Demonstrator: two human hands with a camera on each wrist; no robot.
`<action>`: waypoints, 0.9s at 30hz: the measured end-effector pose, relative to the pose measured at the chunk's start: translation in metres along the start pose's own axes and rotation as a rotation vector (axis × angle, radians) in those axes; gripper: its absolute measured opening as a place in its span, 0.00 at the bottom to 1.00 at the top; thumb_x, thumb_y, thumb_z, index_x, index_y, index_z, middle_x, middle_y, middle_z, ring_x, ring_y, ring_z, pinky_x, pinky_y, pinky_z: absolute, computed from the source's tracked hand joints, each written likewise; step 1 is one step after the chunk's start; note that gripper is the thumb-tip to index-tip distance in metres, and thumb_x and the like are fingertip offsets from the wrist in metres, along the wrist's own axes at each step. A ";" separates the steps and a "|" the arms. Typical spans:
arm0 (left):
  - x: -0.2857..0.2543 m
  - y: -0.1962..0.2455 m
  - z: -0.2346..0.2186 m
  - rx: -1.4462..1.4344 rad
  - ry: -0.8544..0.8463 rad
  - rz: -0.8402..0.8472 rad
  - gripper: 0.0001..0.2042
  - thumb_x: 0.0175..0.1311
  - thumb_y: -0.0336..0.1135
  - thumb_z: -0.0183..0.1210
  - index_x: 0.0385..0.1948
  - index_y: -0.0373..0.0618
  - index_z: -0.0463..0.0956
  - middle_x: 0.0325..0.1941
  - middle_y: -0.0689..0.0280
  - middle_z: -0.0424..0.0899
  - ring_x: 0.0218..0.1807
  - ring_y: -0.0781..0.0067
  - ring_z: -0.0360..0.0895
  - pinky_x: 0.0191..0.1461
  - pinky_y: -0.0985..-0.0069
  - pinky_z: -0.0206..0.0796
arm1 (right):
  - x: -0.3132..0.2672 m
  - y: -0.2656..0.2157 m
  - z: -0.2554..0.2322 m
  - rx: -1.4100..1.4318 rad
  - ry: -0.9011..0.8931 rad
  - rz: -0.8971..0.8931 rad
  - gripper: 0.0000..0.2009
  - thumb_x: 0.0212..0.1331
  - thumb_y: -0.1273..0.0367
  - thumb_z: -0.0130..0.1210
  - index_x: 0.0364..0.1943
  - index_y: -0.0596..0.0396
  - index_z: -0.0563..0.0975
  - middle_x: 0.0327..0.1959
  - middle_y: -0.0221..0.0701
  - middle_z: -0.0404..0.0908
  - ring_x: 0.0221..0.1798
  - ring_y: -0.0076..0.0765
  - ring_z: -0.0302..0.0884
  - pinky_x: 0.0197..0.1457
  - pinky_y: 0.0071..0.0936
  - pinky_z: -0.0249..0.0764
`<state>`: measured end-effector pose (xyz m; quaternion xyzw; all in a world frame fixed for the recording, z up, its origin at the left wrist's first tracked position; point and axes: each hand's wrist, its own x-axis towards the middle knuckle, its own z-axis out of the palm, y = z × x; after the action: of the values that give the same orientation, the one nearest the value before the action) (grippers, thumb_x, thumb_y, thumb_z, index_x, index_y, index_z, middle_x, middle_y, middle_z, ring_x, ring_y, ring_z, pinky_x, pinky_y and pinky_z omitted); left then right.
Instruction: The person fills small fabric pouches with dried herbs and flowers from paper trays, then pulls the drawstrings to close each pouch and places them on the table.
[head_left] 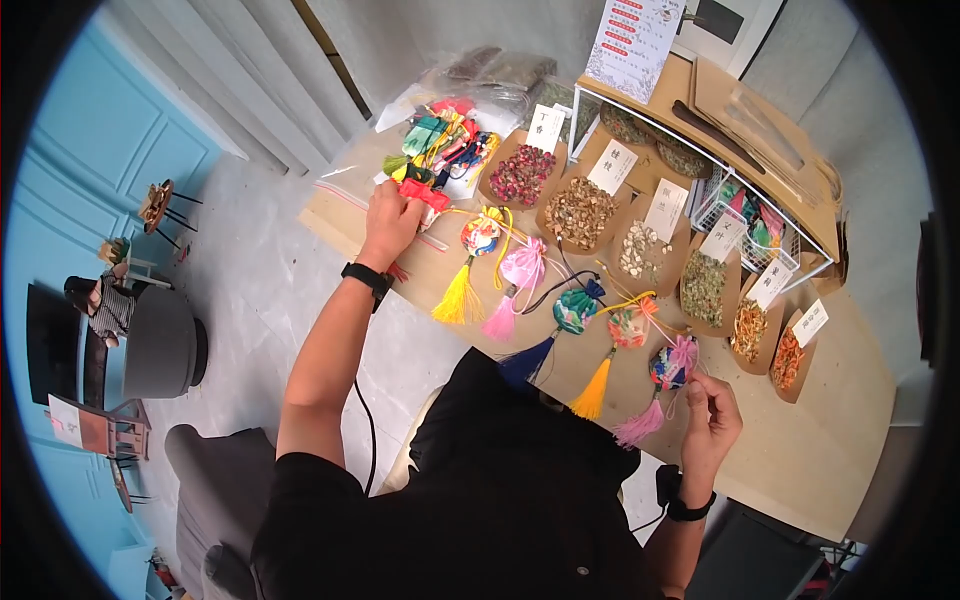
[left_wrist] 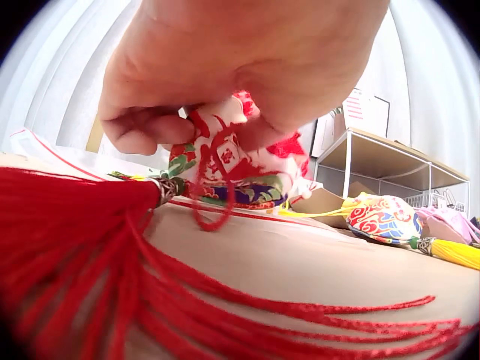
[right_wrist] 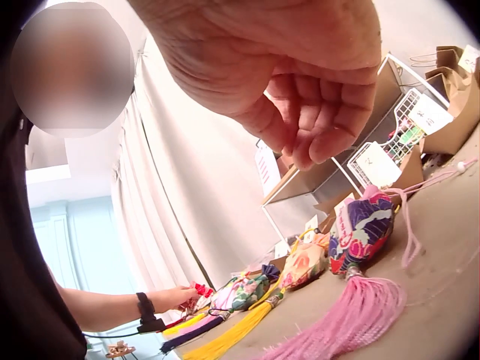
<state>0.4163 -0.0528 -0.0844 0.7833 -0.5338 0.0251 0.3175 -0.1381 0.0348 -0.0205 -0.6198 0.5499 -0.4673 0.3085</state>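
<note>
My left hand [head_left: 392,222] grips a red, white and patterned fabric sachet [left_wrist: 259,169] at the left end of the table. Its red tassel [left_wrist: 82,217] spreads towards the wrist camera, and a red cord loop [left_wrist: 214,214] hangs below the fingers. My right hand [head_left: 710,422], fingers loosely curled and holding nothing, hovers beside a navy floral sachet [head_left: 670,366] with a pink tassel [head_left: 640,425]. In a row between the hands lie a yellow-tasselled sachet [head_left: 480,236], a pink one [head_left: 522,266], a green one [head_left: 576,310] and an orange one [head_left: 630,326].
Behind the row stand several labelled kraft trays of dried herbs, among them rosebuds [head_left: 522,175]. A pile of colourful sachets [head_left: 450,135] lies at the back left. A wooden-topped rack [head_left: 720,125] with a wire basket [head_left: 740,215] is at the back right.
</note>
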 end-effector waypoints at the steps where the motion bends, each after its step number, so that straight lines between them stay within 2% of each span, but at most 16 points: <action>1: -0.001 0.003 -0.005 -0.034 0.010 -0.025 0.18 0.64 0.40 0.62 0.41 0.31 0.71 0.48 0.40 0.78 0.49 0.38 0.77 0.53 0.48 0.69 | 0.001 -0.004 0.002 0.007 -0.006 -0.012 0.05 0.71 0.73 0.63 0.43 0.61 0.86 0.40 0.31 0.85 0.42 0.24 0.79 0.49 0.24 0.75; 3: -0.006 0.019 -0.023 -0.122 0.045 -0.047 0.15 0.67 0.37 0.57 0.41 0.31 0.71 0.45 0.40 0.77 0.48 0.39 0.76 0.51 0.48 0.67 | 0.005 -0.013 0.007 0.023 -0.021 -0.026 0.05 0.70 0.74 0.63 0.43 0.61 0.86 0.40 0.31 0.86 0.42 0.25 0.80 0.49 0.24 0.75; 5: -0.021 0.058 -0.047 -0.235 0.084 -0.039 0.12 0.68 0.35 0.53 0.40 0.31 0.70 0.44 0.41 0.77 0.48 0.40 0.75 0.50 0.49 0.66 | 0.007 -0.023 0.010 0.036 -0.033 -0.023 0.04 0.70 0.76 0.62 0.43 0.61 0.86 0.40 0.32 0.86 0.42 0.25 0.80 0.49 0.24 0.75; 6: -0.029 0.068 -0.049 -0.266 0.138 0.023 0.09 0.66 0.31 0.53 0.40 0.34 0.68 0.42 0.45 0.76 0.46 0.43 0.73 0.51 0.52 0.65 | 0.009 -0.031 0.011 0.036 -0.053 -0.049 0.05 0.69 0.76 0.62 0.44 0.61 0.86 0.41 0.33 0.86 0.42 0.26 0.80 0.48 0.24 0.76; 9: -0.054 0.135 -0.065 -0.518 0.137 0.156 0.07 0.64 0.26 0.53 0.40 0.36 0.67 0.41 0.48 0.74 0.45 0.46 0.72 0.51 0.55 0.64 | 0.018 -0.056 0.019 0.019 -0.083 -0.163 0.07 0.65 0.79 0.64 0.46 0.61 0.86 0.44 0.36 0.86 0.41 0.28 0.81 0.48 0.24 0.77; 13: -0.091 0.212 -0.052 -0.616 -0.005 0.329 0.08 0.61 0.22 0.55 0.40 0.36 0.67 0.41 0.50 0.72 0.43 0.48 0.70 0.48 0.57 0.64 | 0.028 -0.088 0.020 -0.007 -0.080 -0.409 0.15 0.57 0.79 0.69 0.49 0.62 0.85 0.49 0.42 0.86 0.41 0.33 0.83 0.47 0.26 0.79; 17: -0.123 0.276 -0.021 -0.776 -0.230 0.385 0.10 0.60 0.21 0.57 0.40 0.37 0.67 0.40 0.51 0.71 0.42 0.48 0.70 0.46 0.57 0.62 | 0.033 -0.108 0.005 -0.104 -0.025 -0.574 0.20 0.53 0.76 0.74 0.52 0.60 0.84 0.50 0.41 0.86 0.46 0.42 0.83 0.48 0.32 0.79; 18: -0.129 0.293 -0.018 -0.792 -0.239 0.438 0.10 0.60 0.21 0.57 0.40 0.37 0.67 0.40 0.51 0.71 0.42 0.48 0.70 0.46 0.57 0.62 | 0.032 -0.109 -0.001 -0.147 -0.014 -0.607 0.21 0.52 0.75 0.74 0.52 0.59 0.84 0.50 0.41 0.86 0.46 0.44 0.83 0.49 0.34 0.79; 21: -0.144 0.331 -0.005 -0.802 -0.281 0.567 0.11 0.59 0.21 0.59 0.41 0.38 0.67 0.39 0.52 0.71 0.41 0.48 0.70 0.45 0.57 0.62 | 0.025 -0.095 -0.017 -0.242 0.061 -0.588 0.21 0.50 0.74 0.75 0.51 0.58 0.85 0.49 0.40 0.85 0.46 0.46 0.82 0.48 0.36 0.79; 23: -0.155 0.347 0.010 -0.804 -0.311 0.611 0.11 0.59 0.22 0.59 0.41 0.38 0.67 0.39 0.52 0.71 0.41 0.48 0.70 0.45 0.57 0.61 | 0.022 -0.081 -0.028 -0.295 0.100 -0.569 0.18 0.50 0.74 0.75 0.48 0.58 0.85 0.45 0.37 0.85 0.43 0.45 0.80 0.45 0.36 0.78; 27: -0.168 0.377 0.019 -0.864 -0.428 0.579 0.10 0.60 0.24 0.57 0.40 0.38 0.67 0.39 0.53 0.71 0.40 0.51 0.69 0.45 0.57 0.61 | 0.013 -0.058 -0.048 -0.353 0.138 -0.502 0.14 0.51 0.74 0.74 0.43 0.56 0.85 0.40 0.34 0.84 0.40 0.44 0.79 0.43 0.36 0.77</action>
<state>0.0176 -0.0112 0.0145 0.3912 -0.7413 -0.2692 0.4743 -0.1602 0.0400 0.0524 -0.7470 0.4719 -0.4672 0.0332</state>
